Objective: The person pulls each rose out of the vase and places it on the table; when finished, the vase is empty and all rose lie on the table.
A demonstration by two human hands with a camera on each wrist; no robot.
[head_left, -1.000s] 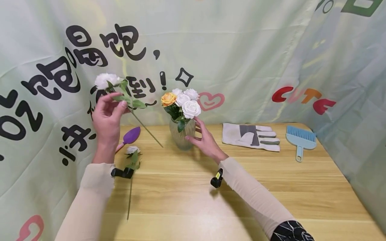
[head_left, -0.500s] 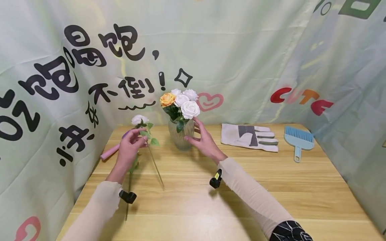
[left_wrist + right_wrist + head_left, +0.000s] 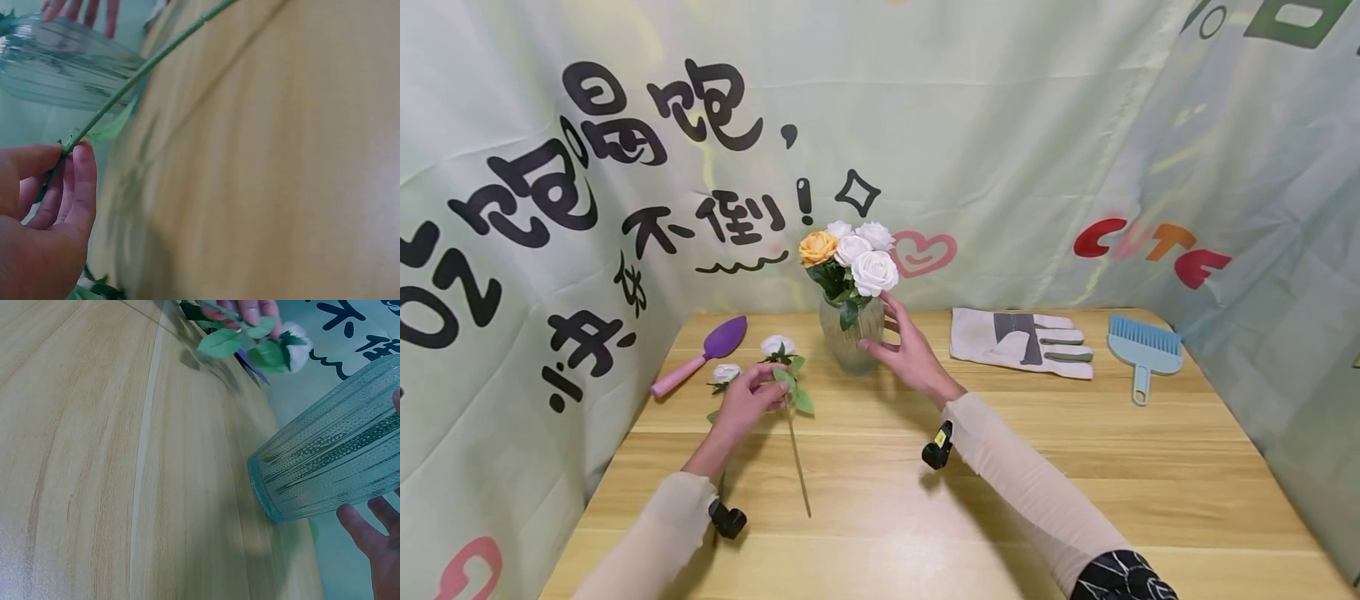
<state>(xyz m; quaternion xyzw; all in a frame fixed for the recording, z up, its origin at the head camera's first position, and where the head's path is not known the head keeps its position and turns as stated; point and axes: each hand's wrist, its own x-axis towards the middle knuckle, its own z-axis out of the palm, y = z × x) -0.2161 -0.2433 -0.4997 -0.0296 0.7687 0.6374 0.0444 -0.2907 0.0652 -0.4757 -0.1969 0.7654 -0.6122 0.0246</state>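
My left hand pinches the green stem of a white rose between thumb and fingertips. In the left wrist view the stem slants just above the table, its shadow apart from it. A second white rose lies to the left, its stem mostly hidden behind my left hand and forearm. My right hand holds a ribbed clear glass vase from the right side, thumb in front. Upright in the vase stand several white roses and one orange rose.
A purple trowel with a pink handle lies at the back left of the wooden table. Right of the vase are a white and grey work glove and a light blue brush. Printed cloth hangs behind.
My left hand has lowered the white rose from in front of the cloth down and rightward to near the table. My right hand stays at the vase.
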